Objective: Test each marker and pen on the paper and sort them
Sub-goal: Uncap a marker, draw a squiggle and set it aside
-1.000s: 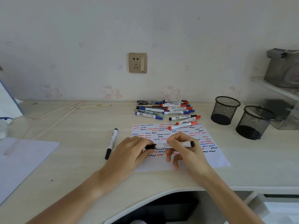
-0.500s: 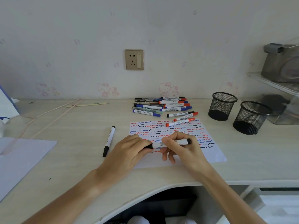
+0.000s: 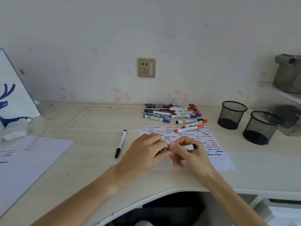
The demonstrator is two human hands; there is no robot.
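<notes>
Both hands hold one white marker with black ends (image 3: 189, 146) level above the test paper (image 3: 216, 158), which is covered in red, blue and black squiggles. My left hand (image 3: 146, 152) pinches the marker's left end, its cap hidden by the fingers. My right hand (image 3: 189, 152) grips the barrel. A pile of several markers and pens (image 3: 171, 112) lies beyond the paper near the wall. Three more markers (image 3: 191, 125) rest at the paper's far edge. A lone black marker (image 3: 120, 143) lies left of the paper.
Two black mesh cups (image 3: 232, 115) (image 3: 260, 128) stand on the right of the desk. A second sheet (image 3: 29, 160) lies at the left, with a white and blue bag (image 3: 14, 95) behind it. Thin sticks (image 3: 101, 108) lie near the wall. A wall socket (image 3: 146, 68) is above.
My two hands have come closer together on the marker, hiding more of its left end. The view has tilted and shifted slightly. The other markers stay put.
</notes>
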